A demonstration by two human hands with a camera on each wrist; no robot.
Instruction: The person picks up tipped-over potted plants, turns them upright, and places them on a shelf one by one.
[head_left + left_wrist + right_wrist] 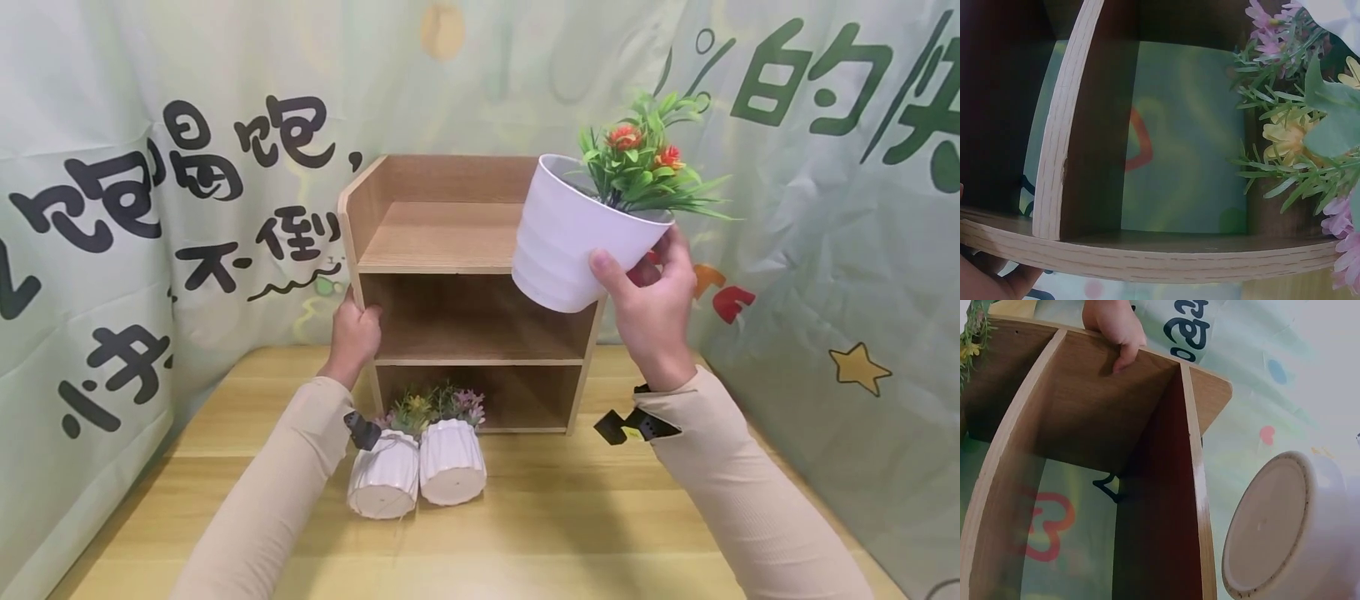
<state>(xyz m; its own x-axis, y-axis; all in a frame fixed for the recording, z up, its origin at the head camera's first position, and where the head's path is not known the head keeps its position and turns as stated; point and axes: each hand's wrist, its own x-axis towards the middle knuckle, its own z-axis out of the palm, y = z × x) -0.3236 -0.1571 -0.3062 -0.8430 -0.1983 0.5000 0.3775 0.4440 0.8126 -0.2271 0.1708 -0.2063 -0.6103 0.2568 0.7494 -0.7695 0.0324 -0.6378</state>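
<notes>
1. Fingers (678,250) of the right hand (656,312) curl round a large white pot (570,242), thumb on its near wall; the pot is tilted and lifted clear of the desk (525,542), right of centre in the head frame.
2. Green leaves with red flowers (645,158) rise from that pot toward the upper right.
3. Left of centre, the left hand (356,333) pinches the side panel of a wooden shelf (450,237), its thumb at the panel's inner face.
4. The shelf stands upright in mid-frame, three tiers high.
5. At the lower centre, two small white pots (453,462) lie side by side on the desk, bases toward the bottom edge, yellow, pink and purple flowers (442,404) toward the shelf.
6. Behind hangs a pale green curtain (247,333), black lettering at left, green at upper right.
</notes>
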